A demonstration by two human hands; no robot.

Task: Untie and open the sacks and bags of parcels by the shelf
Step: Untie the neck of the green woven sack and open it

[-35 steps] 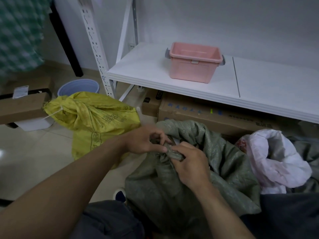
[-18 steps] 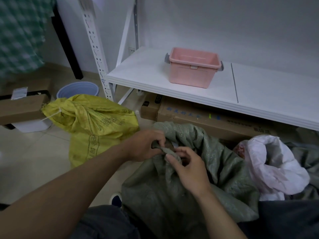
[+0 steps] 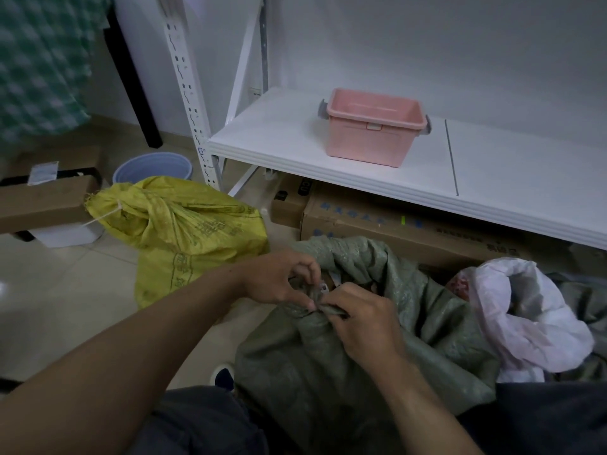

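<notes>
Just in front of the white metal shelf (image 3: 295, 139), a soft, crinkly grey-green woven plastic sack (image 3: 328, 372) slumps. The left hand (image 3: 279, 279) and right hand (image 3: 361, 320) both pinch its bunched, tied neck (image 3: 316, 298), probably the surest hold.

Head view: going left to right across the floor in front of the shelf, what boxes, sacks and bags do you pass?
Cardboard box → tied yellow sack → green sack, which both hands are working on → white plastic bag.
</notes>
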